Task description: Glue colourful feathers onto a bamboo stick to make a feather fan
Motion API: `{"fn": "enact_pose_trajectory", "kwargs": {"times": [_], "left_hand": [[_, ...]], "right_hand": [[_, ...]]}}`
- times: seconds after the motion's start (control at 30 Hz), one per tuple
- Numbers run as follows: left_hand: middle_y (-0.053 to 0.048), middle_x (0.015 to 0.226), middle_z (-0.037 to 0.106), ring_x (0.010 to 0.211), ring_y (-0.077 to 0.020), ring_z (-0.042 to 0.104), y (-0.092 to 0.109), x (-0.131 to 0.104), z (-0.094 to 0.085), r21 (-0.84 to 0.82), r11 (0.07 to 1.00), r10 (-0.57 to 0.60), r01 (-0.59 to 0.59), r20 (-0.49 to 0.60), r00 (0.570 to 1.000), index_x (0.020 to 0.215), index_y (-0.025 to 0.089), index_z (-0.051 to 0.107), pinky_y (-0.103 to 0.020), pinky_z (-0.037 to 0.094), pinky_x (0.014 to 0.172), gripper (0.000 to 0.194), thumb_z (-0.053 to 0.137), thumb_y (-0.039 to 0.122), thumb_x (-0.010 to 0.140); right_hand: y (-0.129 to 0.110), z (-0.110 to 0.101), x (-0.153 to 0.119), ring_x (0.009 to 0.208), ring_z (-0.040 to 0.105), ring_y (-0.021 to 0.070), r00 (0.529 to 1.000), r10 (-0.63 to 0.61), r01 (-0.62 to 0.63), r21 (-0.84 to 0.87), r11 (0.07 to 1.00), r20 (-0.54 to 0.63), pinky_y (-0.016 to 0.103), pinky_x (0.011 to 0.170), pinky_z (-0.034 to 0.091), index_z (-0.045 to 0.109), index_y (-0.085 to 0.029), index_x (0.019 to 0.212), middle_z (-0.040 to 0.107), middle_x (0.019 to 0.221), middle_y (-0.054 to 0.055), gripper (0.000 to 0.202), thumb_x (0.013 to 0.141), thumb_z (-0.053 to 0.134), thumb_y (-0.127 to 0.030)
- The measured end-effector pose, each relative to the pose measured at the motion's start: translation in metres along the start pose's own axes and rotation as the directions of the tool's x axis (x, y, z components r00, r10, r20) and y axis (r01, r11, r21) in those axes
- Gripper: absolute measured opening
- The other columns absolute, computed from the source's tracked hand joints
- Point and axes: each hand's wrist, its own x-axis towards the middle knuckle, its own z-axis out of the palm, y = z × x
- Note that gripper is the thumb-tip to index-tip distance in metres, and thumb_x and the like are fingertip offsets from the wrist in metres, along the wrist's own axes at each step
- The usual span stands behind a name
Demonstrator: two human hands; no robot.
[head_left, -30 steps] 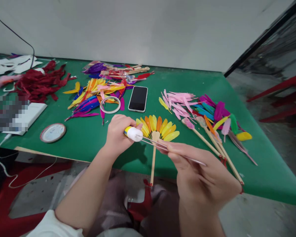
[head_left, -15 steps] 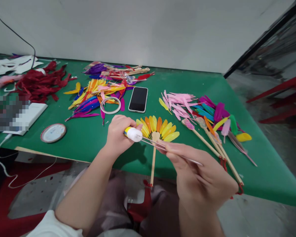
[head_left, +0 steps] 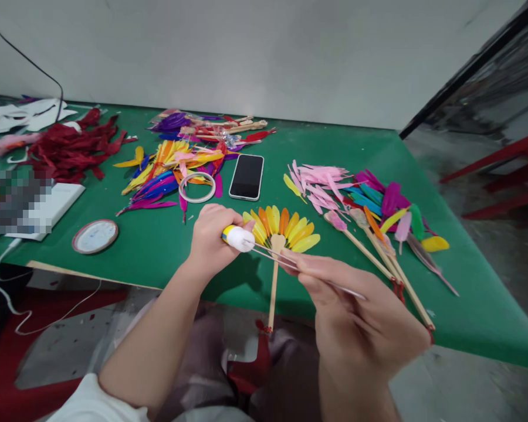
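My left hand (head_left: 211, 240) is closed round a small glue bottle (head_left: 241, 239) with a white top and a yellow and blue body, its top end turned to the right. Between the fingers of my right hand (head_left: 361, 310) is a pair of metal tweezers (head_left: 270, 254), whose tips meet the bottle's white top. Beneath both hands lies a feather fan (head_left: 278, 241): yellow and orange feathers spread from a wooden head, its stick (head_left: 273, 299) reaching past the table edge. The tweezers pass over part of the fan head.
On the green table (head_left: 356, 152) lie a phone (head_left: 247, 177), a tape roll (head_left: 183, 189), mixed feathers (head_left: 169, 161), pink feathers (head_left: 323, 179) and wooden sticks (head_left: 369, 255) at right. A round lid (head_left: 95, 236), dark red strips (head_left: 70, 149) and a white box (head_left: 64, 205) with cables are at left.
My right hand has shifted slightly right and down, its grip on the tweezers kept. My left hand and the bottle stay in place.
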Motion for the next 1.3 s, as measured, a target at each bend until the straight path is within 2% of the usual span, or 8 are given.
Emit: {"fn": "enact_pose_trajectory", "kwargs": {"times": [0.17, 0.43, 0.57, 0.8, 1.17, 1.3], "left_hand": [[0.005, 0.054, 0.047, 0.053, -0.0082, 0.042, -0.001, 0.000, -0.001, 0.026, 1.000, 0.006, -0.006, -0.006, 1.000, 0.059, 0.018, 0.043, -0.024, 0.036, 0.060, 0.020, 0.061, 0.017, 0.069], [0.006, 0.053, 0.047, 0.053, -0.0084, 0.042, -0.001, 0.000, 0.000, 0.030, 0.999, 0.011, -0.011, -0.009, 1.000, 0.059, 0.018, 0.043, -0.025, 0.036, 0.060, 0.021, 0.061, 0.017, 0.068], [0.005, 0.053, 0.048, 0.053, -0.0088, 0.042, -0.001, 0.000, 0.000, 0.043, 0.999, 0.017, -0.016, -0.015, 1.000, 0.060, 0.019, 0.043, -0.025, 0.037, 0.060, 0.020, 0.061, 0.018, 0.069], [0.006, 0.054, 0.047, 0.053, -0.0085, 0.041, -0.001, 0.001, -0.001, 0.035, 0.999, 0.018, -0.017, -0.011, 1.000, 0.060, 0.019, 0.043, -0.025, 0.036, 0.060, 0.020, 0.061, 0.017, 0.068], [0.005, 0.054, 0.048, 0.053, -0.0084, 0.042, 0.000, 0.001, -0.001, 0.025, 1.000, 0.014, -0.014, -0.009, 1.000, 0.059, 0.019, 0.043, -0.025, 0.036, 0.059, 0.021, 0.062, 0.017, 0.069], [0.005, 0.053, 0.048, 0.053, -0.0086, 0.043, 0.001, 0.000, -0.001, 0.008, 1.000, 0.012, -0.012, 0.000, 1.000, 0.059, 0.019, 0.043, -0.025, 0.036, 0.059, 0.021, 0.061, 0.019, 0.069]], "right_hand": [[-0.004, -0.001, 0.000, 0.076, 0.067, 0.0152, 0.999, -0.017, 0.018, -0.039, 0.999, 0.037, 0.028, 0.068, 0.057, 0.064, -0.028, 0.093, 0.070, 0.085, -0.003, 0.027, 0.075, 0.057, -0.008], [-0.004, 0.001, -0.002, 0.076, 0.067, 0.0156, 0.999, -0.030, 0.029, -0.035, 0.999, -0.013, 0.030, 0.069, 0.057, 0.063, -0.027, 0.094, 0.070, 0.085, -0.003, 0.025, 0.076, 0.057, -0.010], [-0.006, 0.001, -0.001, 0.075, 0.067, 0.0152, 1.000, 0.002, -0.001, -0.046, 0.999, 0.019, 0.028, 0.069, 0.057, 0.064, -0.028, 0.092, 0.070, 0.084, -0.003, 0.026, 0.076, 0.056, -0.010], [-0.002, -0.008, 0.004, 0.073, 0.067, 0.0174, 0.998, -0.023, 0.027, -0.063, 0.998, 0.065, 0.031, 0.067, 0.058, 0.064, -0.028, 0.093, 0.070, 0.083, -0.003, 0.029, 0.071, 0.061, -0.009], [0.000, -0.001, 0.002, 0.069, 0.067, 0.0164, 0.998, 0.014, -0.017, -0.053, 0.998, -0.060, 0.030, 0.063, 0.058, 0.066, -0.026, 0.087, 0.070, 0.078, -0.003, 0.023, 0.071, 0.062, -0.009], [0.003, 0.003, 0.001, 0.068, 0.067, 0.0157, 0.990, 0.066, -0.065, 0.016, 0.998, -0.125, 0.031, 0.064, 0.058, 0.066, -0.026, 0.087, 0.070, 0.079, -0.004, 0.024, 0.072, 0.061, -0.008]]}}
